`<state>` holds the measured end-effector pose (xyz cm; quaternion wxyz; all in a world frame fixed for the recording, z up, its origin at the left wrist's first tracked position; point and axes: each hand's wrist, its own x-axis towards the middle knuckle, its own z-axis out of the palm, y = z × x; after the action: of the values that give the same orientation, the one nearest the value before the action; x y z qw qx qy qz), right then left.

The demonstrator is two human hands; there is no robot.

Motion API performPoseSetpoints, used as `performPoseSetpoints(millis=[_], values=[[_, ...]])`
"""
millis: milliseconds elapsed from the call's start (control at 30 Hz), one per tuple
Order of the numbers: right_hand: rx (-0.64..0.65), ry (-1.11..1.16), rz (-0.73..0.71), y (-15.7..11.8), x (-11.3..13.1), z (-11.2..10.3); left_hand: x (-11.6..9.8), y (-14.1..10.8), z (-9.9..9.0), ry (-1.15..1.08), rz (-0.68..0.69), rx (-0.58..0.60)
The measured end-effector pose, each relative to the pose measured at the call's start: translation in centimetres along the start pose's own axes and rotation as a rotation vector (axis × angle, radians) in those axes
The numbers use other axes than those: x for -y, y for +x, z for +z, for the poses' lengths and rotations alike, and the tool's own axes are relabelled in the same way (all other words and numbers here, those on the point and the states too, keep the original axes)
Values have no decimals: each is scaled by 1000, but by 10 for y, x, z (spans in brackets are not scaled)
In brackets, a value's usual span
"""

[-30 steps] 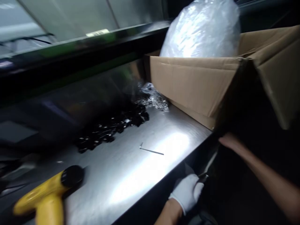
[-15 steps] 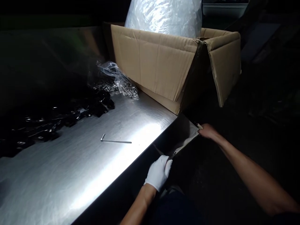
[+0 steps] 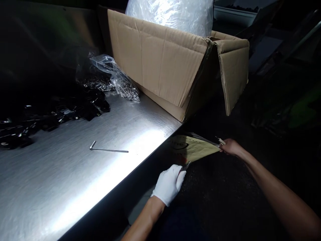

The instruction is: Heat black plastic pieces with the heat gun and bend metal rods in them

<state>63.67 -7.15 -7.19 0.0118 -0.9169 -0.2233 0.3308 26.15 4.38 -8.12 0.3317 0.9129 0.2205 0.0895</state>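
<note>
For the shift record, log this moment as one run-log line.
left hand: gloved, holds small tool | right hand: bare, pinches yellow sheet

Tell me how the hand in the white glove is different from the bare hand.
The left hand wears a white glove, but the right hand has bare skin. The left hand is closed around a small tool, while the right hand pinches the corner of a yellow paper. Both hands are beside that paper.
</note>
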Motion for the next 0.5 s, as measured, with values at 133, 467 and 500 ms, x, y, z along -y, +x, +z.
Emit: performPoseSetpoints(millis=[133, 467, 500], values=[[5, -103, 13, -16, -25, -17, -3, 5, -6, 3, 6, 0], [-218, -338, -139, -38, 4, -31, -13, 19, 13, 94, 11, 91], [-295, -350, -194, -40, 17, -32, -16, 17, 16, 105, 9, 93]])
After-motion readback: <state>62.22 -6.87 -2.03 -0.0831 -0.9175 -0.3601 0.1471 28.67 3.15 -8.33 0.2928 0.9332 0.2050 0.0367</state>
